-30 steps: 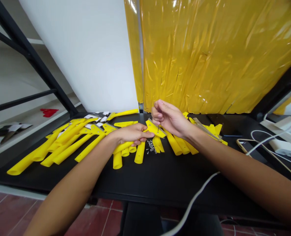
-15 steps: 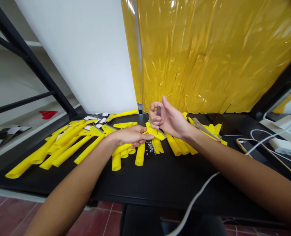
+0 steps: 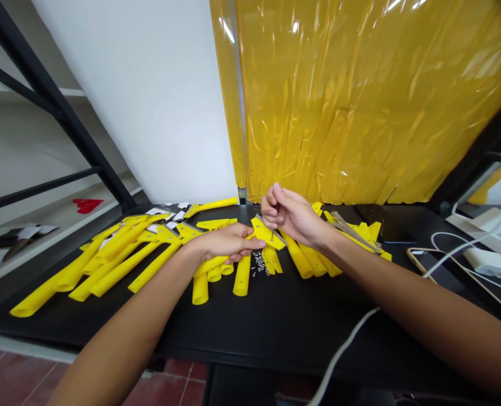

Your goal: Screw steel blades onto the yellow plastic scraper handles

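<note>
My left hand [image 3: 222, 242] is closed round the handle of a yellow scraper [image 3: 266, 231], whose wide flat head points up and to the right. Above that head, my right hand [image 3: 290, 213] is curled round a screwdriver. Only the thin shaft of the screwdriver [image 3: 273, 235] shows below the fingers, its tip down at the scraper head; the handle is hidden in the fist. Small loose screws [image 3: 258, 263] lie on the black table just beneath the scraper. More yellow handles [image 3: 242, 276] lie beside them, below my left hand.
Several yellow scrapers [image 3: 115, 254] are piled on the left of the black table [image 3: 309, 316]. Yellow handles [image 3: 303, 256] and loose yellow pieces with metal blades [image 3: 360, 234] lie to the right. A phone [image 3: 421, 262], white charger [image 3: 489, 262] and white cable [image 3: 347, 341] are at the right.
My right hand has turned over and closed further round the screwdriver, so its dark handle no longer shows. My left hand keeps the scraper in nearly the same place. The view has tilted slightly upward.
</note>
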{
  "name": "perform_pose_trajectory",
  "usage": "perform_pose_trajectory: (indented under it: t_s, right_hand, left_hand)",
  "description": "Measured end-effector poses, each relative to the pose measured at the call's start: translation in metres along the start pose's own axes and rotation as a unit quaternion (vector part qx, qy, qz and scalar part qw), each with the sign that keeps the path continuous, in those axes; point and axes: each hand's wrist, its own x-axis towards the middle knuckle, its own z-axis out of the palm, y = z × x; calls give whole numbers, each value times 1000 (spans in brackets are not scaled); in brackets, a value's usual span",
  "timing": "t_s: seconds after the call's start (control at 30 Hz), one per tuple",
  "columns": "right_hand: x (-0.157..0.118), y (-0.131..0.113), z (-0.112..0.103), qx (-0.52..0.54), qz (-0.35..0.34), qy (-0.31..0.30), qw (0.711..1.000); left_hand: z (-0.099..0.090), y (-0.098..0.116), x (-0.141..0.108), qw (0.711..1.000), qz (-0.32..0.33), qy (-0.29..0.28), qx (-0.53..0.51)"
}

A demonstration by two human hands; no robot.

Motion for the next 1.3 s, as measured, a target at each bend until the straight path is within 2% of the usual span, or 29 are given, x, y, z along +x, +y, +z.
perform_pose_trajectory:
  t_s: [0.17, 0.33, 0.63, 0.77, 0.93, 1.3]
  right_hand:
    - [-1, -2, 0, 11, 28, -11, 999]
    - [-1, -1, 1, 27, 20, -31, 999]
    - [0, 2, 3, 51, 20, 2, 999]
    - [4, -3, 3, 61, -20, 37, 997]
    - [5, -7, 6, 33, -71, 96, 992]
    - [2, -1, 10, 16, -69, 95, 993]
  left_hand:
    - [0, 0, 0, 1000, -6, 5, 2]
    - [-1, 0, 0, 1000, 4, -11, -13]
    - [0, 0, 1, 1000, -3, -9, -13]
    - [0, -1, 0, 1000, 10, -2, -3]
    - [6, 3, -2, 999, 21, -31, 13]
    - [11, 5, -4, 999, 26, -32, 21]
